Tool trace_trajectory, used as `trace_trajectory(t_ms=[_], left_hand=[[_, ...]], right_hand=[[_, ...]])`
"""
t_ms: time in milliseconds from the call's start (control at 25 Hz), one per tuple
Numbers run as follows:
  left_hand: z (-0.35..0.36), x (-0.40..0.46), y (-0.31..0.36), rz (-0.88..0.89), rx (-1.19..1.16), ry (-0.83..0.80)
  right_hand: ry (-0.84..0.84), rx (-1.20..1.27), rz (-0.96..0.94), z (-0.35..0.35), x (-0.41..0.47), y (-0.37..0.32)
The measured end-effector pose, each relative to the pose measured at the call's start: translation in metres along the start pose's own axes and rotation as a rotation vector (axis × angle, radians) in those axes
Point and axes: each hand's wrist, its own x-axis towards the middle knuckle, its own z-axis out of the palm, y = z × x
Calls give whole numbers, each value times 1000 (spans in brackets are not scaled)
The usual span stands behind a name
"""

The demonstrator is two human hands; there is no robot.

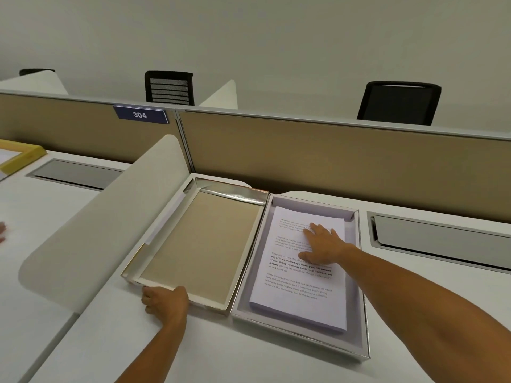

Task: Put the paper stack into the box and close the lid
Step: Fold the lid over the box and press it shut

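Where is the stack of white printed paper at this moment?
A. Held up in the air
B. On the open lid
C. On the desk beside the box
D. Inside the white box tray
D: the stack of white printed paper lies inside the white box tray, with the right hand flat on it.

1. The scene is lit evenly and softly; no lamp is seen.
2. Only faint shadows are cast under the right hand (323,246) and left hand (163,299).
3. Glare is caught on the lid (221,186) rim.
4. Straight partition (331,150) edges are bowed by wide-angle distortion.
5. Printed text is slightly blurred.
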Motion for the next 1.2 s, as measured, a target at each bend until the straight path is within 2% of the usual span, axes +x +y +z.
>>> trace_trajectory(t_ms=[120,240,360,480,560,640,720,840,1000,1080,1200], left_hand=[[-3,0,5,-7,-123,34],[-9,-7,11,63,-342,53],[-16,-17,20,140,-456,66],[-25,-31,30,218,-542,48],[-30,-44,37,331,-565,38],[-34,-61,45,479,-561,13],[-35,-78,53,581,-572,-46],[-32,-108,58,741,-535,-161],[-26,-146,51,1072,-396,-239],[-20,-158,43,1195,-320,-322],[-8,-168,31,1364,-175,-387]], right_hand=[[4,15,6,-1,-2,-1],[48,89,8,-7,-6,-6],[101,152,2,-20,-15,-17],[168,334,-10,-37,-28,-35],[214,475,-46,-50,-39,-50],[255,593,-93,-63,-53,-69],[262,809,-132,-78,-68,-89],[235,1264,-150,-98,-91,-114],[225,1836,-77,-121,-122,-123],[266,1967,1,-124,-131,-110],[362,1941,151,-117,-140,-87]])
